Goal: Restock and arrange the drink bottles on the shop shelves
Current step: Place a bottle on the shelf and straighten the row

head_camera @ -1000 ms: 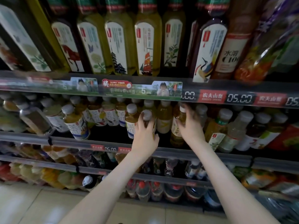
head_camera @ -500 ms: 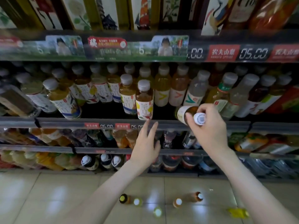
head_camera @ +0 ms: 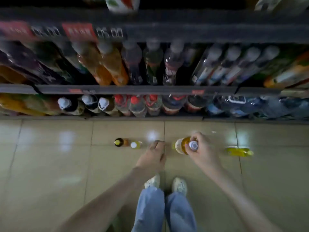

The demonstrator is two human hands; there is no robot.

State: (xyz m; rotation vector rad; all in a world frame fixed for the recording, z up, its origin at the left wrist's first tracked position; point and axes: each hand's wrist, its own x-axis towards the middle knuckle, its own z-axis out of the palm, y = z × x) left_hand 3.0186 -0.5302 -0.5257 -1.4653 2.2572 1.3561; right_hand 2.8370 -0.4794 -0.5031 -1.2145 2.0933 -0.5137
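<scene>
The person is standing over a beige glossy tiled floor (head_camera: pixel 50 164), looking straight down, with the dark shop shelf rail (head_camera: pixel 133 89) and its blurred rows of bottles lying on the far side. The right hand (head_camera: pixel 203 152) is holding a clear plastic bottle of amber drink with a white screw cap (head_camera: pixel 182 146), fingers and thumb curled round its neck and shoulder just under the cap, the body hanging low over the floor, just to the right of centre. The left hand (head_camera: pixel 153 157) is reaching down beside it, fingers bent downward over something small and dark; whether they are closing on anything I cannot tell.

More stock is waiting on the floor: a dark-capped brown bottle (head_camera: pixel 119 142) and a white-capped yellow bottle (head_camera: pixel 133 144) are standing to the left of the hands, and a yellow plastic bottle (head_camera: pixel 239 151) is lying on its side at the right.

The held bottle is looking full, so it is probably weighing noticeably on a neck grip and swinging a little. Thin plastic walls are likely giving under squeeze, and the label sleeve may be slick. The stiff ring under the cap is probably the safest hold for carrying; for sliding it into a row, gripping the mid-body is likely steadier.
</scene>
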